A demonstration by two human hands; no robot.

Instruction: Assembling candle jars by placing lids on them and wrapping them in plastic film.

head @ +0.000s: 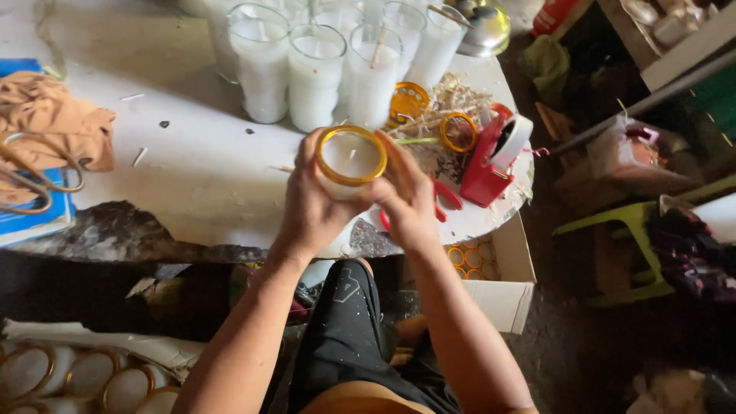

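1. Wax-filled and white, a glass candle jar (351,162) sits at the centre of the frame, a yellow ring fitted round its rim. The left hand (313,201) cups its left side with fingers curled around the glass, while the right hand (405,198) presses on the right side, fingers reaching up to the ring. Both hands are closed on the jar, held just above the near edge of the white table (192,169).
2. Lower right of the hands, an open cardboard box (498,284) holds more yellow rings; at lower left lie ringed jars (77,376).
3. Just right of the jar stand a red tape dispenser (494,157) and loose yellow rings (458,132) on a heap of straw-like packing; red handles, probably scissors, peek out under the right hand.
4. Further up, a cluster of tall wax-filled glasses (318,65) fills the top centre.
5. Far left, large scissors (34,176) rest on an orange cloth (54,115).
6. Risk, as I judge it: the jar hangs over the table edge, so a slip while the ring is pressed could drop it; uneven pressure could seat the ring crooked.
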